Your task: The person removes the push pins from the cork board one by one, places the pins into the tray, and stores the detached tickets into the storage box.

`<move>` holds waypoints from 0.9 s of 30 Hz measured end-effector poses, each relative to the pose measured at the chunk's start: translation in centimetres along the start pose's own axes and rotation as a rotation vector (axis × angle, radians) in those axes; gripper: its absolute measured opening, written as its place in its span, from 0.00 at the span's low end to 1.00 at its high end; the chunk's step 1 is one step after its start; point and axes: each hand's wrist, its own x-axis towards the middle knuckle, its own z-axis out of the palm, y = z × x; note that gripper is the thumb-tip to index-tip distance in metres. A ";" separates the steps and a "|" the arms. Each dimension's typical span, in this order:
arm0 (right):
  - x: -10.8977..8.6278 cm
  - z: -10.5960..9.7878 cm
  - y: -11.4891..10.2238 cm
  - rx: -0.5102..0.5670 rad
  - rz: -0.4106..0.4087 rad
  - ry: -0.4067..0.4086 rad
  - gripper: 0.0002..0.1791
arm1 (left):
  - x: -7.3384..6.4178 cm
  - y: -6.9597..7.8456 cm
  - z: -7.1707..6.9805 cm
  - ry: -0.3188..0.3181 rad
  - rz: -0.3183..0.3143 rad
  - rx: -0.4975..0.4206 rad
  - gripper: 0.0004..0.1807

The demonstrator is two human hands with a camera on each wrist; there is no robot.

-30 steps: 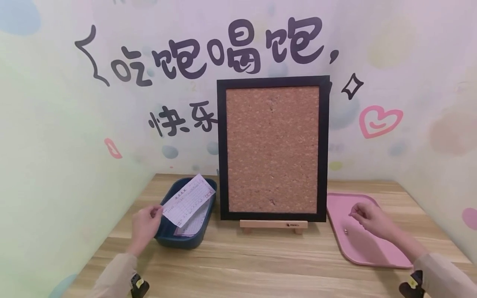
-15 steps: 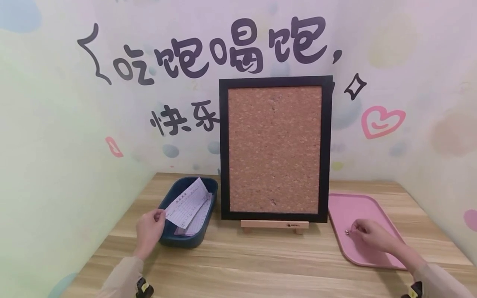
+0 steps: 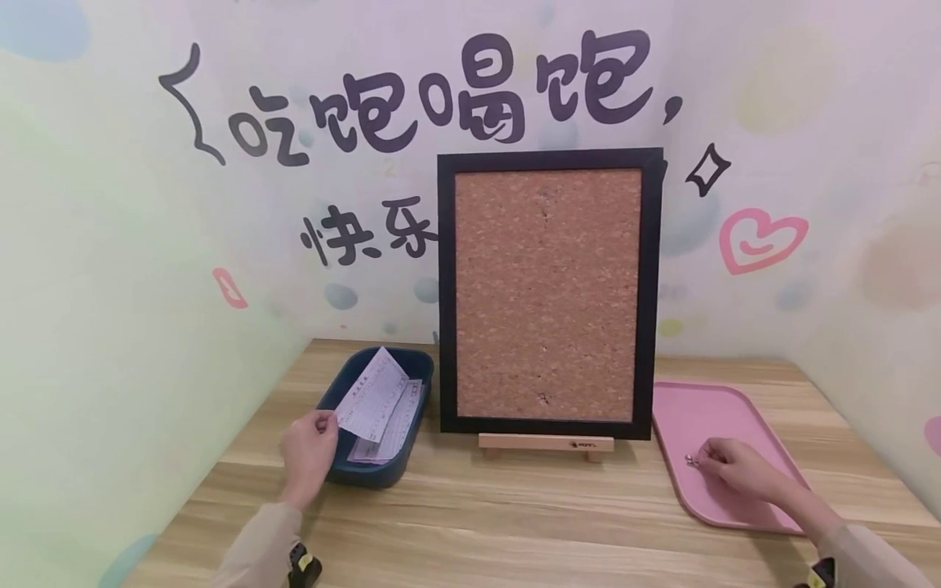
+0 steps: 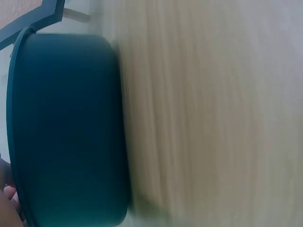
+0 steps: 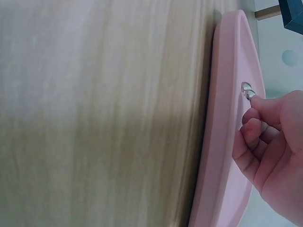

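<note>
In the head view, my left hand (image 3: pixel 312 454) pinches the lower left corner of a printed paper form (image 3: pixel 372 398), tilted up over a dark blue bin (image 3: pixel 367 475). Another printed sheet (image 3: pixel 403 431) lies beneath it in the bin. The left wrist view shows mostly the bin's outer wall (image 4: pixel 71 123); the paper is hidden there. My right hand (image 3: pixel 742 467) is low over the pink tray (image 3: pixel 724 408). Its thumb and curled fingers pinch a small clear, shiny push pin (image 5: pixel 250 95), close beside another small shiny piece (image 5: pixel 245 87) on the tray.
A black-framed cork board (image 3: pixel 547 294) stands upright on a small wooden easel (image 3: pixel 546 443) between bin and tray. The wood table (image 3: pixel 500 523) spreads in front of it. A wall with painted lettering (image 3: pixel 367 114) rises behind.
My right hand has come down onto the tray to the small shiny pieces. My left hand, still pinching the paper, has shifted slightly right, and the paper's tilt has changed. The view has shifted slightly.
</note>
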 end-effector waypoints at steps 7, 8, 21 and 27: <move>-0.1 0.1 -0.1 -0.002 0.004 0.012 0.04 | -0.3 0.7 0.8 -0.052 -0.033 0.015 0.06; -0.1 0.1 -0.1 0.000 0.010 0.009 0.04 | -0.4 0.8 0.9 -0.061 -0.043 0.019 0.07; -0.4 0.2 0.0 0.006 0.005 0.028 0.05 | 0.0 1.2 0.6 -0.325 -0.071 0.149 0.09; -0.2 0.2 -0.1 -0.010 0.069 -0.007 0.04 | 0.2 1.1 0.5 -0.393 -0.084 0.194 0.09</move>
